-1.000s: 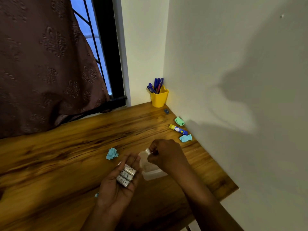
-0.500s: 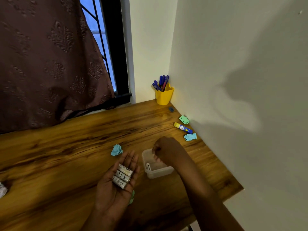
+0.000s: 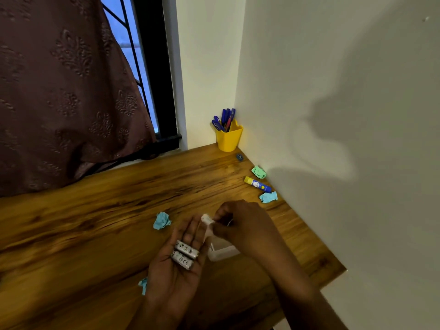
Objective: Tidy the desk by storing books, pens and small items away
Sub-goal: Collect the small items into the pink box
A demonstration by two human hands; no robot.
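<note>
Curtain fabric, brown and patterned, fills the far left of what we see, with a barred window beside it. Below runs the wooden surface. On it we find a crumpled blue paper, and a second blue scrap peeks out from under our left wrist. Our left hand lies open, palm up, with two silver batteries resting side by side across the fingers. Just right of it, our right hand pinches a third battery by its end, holding it above the fingertips of the left hand. Beneath both hands sits a small clear plastic container, partly hidden, on the surface. Farther back in the corner stands a yellow cup holding blue pens, and a small dark item lies just in front of it. Along the right wall lie a crumpled green paper, a glue stick and another crumpled blue paper, close together in a row.
</note>
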